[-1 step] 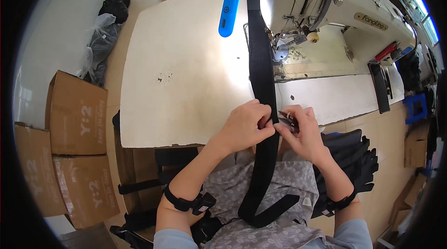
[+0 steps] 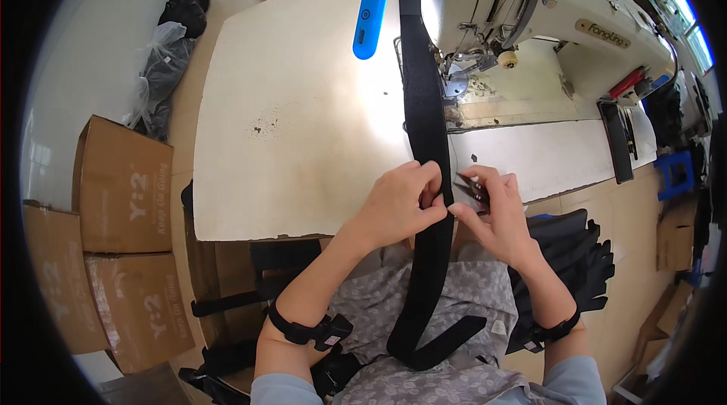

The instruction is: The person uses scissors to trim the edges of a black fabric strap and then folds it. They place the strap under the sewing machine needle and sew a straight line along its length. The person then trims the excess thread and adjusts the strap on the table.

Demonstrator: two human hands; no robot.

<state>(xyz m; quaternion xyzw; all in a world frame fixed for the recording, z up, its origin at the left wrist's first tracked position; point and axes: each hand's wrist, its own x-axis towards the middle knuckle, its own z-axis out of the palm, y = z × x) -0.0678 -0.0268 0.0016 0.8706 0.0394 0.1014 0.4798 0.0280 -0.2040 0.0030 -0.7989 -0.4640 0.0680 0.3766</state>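
A long black fabric strap (image 2: 424, 102) runs down the table beside the sewing machine (image 2: 522, 18) and folds over my lap, its loose end bent to the right. My left hand (image 2: 405, 204) is closed on the strap near the table's front edge, pinching it between thumb and fingers. In my right hand (image 2: 492, 215) sits a small pair of dark thread snips (image 2: 474, 193), with the blades pointing up and left toward the strap's right edge. My right thumb tip is at that edge. A fine thread (image 2: 457, 153) hangs beside the strap; where it ends is hidden.
A blue handheld lamp (image 2: 369, 18) hangs over the white tabletop (image 2: 303, 102). Black straps (image 2: 564, 268) are piled right of my lap. Cardboard boxes (image 2: 125, 185) and bagged dark goods (image 2: 166, 64) stand at the left. A blue stool (image 2: 674, 175) is at the far right.
The snips have turned slightly and show more clearly beside the strap. My right fingers have shifted a little to the right, while my left hand keeps its hold.
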